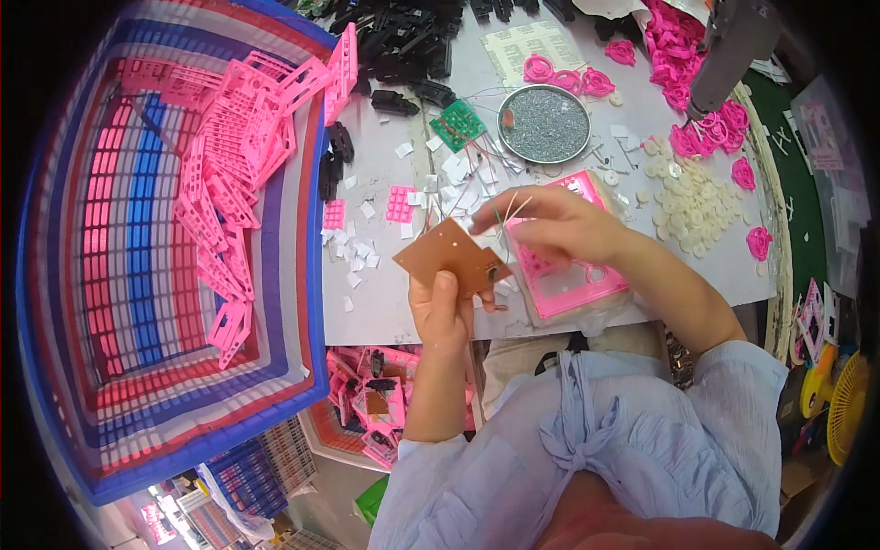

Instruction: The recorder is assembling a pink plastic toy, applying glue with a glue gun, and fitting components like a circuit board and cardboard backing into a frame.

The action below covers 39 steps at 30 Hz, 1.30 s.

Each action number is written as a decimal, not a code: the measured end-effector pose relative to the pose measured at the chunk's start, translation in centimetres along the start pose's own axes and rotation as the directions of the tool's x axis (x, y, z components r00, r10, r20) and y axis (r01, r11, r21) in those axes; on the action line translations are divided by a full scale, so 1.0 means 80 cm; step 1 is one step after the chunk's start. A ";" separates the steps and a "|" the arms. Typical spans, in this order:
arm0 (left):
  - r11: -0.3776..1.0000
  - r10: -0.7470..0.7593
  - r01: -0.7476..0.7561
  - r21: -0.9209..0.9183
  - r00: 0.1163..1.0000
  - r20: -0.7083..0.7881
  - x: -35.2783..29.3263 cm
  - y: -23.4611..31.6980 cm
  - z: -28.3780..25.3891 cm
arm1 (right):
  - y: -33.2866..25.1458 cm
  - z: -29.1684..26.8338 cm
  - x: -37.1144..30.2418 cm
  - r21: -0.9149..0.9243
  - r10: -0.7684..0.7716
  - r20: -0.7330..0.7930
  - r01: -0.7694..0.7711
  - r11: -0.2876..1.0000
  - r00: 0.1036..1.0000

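My left hand (442,307) grips a brown circuit board (451,259), thumb across its face and fingers underneath. Thin wires (518,209) rise beside the board's right corner. Over them reaches my right hand (559,225), its fingers curved and apart, the index fingertip close to the board's upper edge; I see nothing held in it. Beneath that hand lies a pink plastic case panel (573,289) on the table. A green circuit board (457,125) with wires rests farther back, beside a round tin (544,124) of grey granules.
At left stands a large striped basket (280,229) with pink panels (240,119). Black parts (394,46) heap at the back. Pink rings (676,55) and cream discs (697,202) lie at right, near a dark tool arm (724,60). White scraps (357,261) litter the table. Below is a bin of pink parts (371,394).
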<state>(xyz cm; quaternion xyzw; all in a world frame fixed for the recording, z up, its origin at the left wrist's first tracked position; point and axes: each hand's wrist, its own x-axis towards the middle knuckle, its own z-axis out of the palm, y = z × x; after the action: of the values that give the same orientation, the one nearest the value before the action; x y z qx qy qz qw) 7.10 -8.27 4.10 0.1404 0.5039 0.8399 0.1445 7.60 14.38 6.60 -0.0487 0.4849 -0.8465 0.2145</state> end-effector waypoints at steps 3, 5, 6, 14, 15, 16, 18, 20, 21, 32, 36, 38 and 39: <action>0.987 0.060 -0.051 0.156 0.997 -0.053 -0.001 -0.010 0.004 | 0.005 0.007 -0.013 -0.115 -0.242 -0.025 0.238 0.964 0.970; 0.976 0.089 -0.078 0.204 0.995 -0.043 -0.008 -0.019 0.001 | 0.013 0.013 -0.016 -0.278 -0.395 -0.092 0.358 0.891 0.914; 0.970 0.113 -0.107 0.216 0.994 -0.014 -0.008 -0.018 0.004 | 0.015 0.013 -0.018 -0.323 -0.449 -0.159 0.384 0.865 0.879; 0.775 0.026 -0.286 0.564 0.906 0.423 -0.027 0.002 -0.014 | 0.029 -0.029 -0.196 0.057 0.090 -0.528 -0.070 0.996 0.844; 0.628 0.021 -0.432 0.647 0.841 0.540 -0.020 0.014 -0.005 | 0.038 -0.040 -0.224 0.113 0.202 -0.530 -0.167 0.979 0.824; 0.611 -0.009 -0.438 0.659 0.829 0.559 -0.022 0.017 0.001 | 0.037 -0.046 -0.244 0.117 0.278 -0.533 -0.256 0.960 0.799; 0.581 -0.068 -0.456 0.674 0.798 0.599 -0.026 0.017 0.011 | 0.025 -0.049 -0.280 0.128 0.419 -0.544 -0.422 0.898 0.727; 0.562 -0.076 -0.510 0.652 0.752 0.655 -0.027 0.011 0.012 | 0.022 -0.047 -0.307 -0.734 -0.233 -0.656 -0.534 0.421 0.718; 0.573 -0.066 -0.543 0.614 0.717 0.694 -0.022 0.009 0.015 | 0.004 -0.036 -0.308 -0.781 -0.460 -0.572 -0.622 0.052 0.679; 0.641 -0.236 -0.554 0.532 0.517 0.823 -0.037 0.012 0.052 | -0.044 0.021 -0.144 -0.915 0.119 0.374 0.344 0.212 0.920; 0.691 -0.318 -0.337 0.640 0.653 0.687 -0.056 -0.001 0.045 | -0.010 0.014 -0.116 -0.832 -0.084 0.444 0.446 0.331 0.892; 0.732 -0.411 -0.118 0.671 0.709 0.573 -0.060 -0.005 0.042 | 0.001 0.008 -0.110 -0.808 -0.058 0.382 0.364 0.463 0.922; 0.760 -0.468 0.048 0.649 0.734 0.493 -0.063 -0.010 0.040 | 0.004 0.005 -0.108 -0.787 0.012 0.322 0.261 0.559 0.947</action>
<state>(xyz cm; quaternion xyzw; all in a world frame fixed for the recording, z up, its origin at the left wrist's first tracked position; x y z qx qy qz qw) 13.07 -7.26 4.41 0.3746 0.6779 0.5100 0.3743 15.63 17.49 7.61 -0.3010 0.7801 -0.5199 0.1749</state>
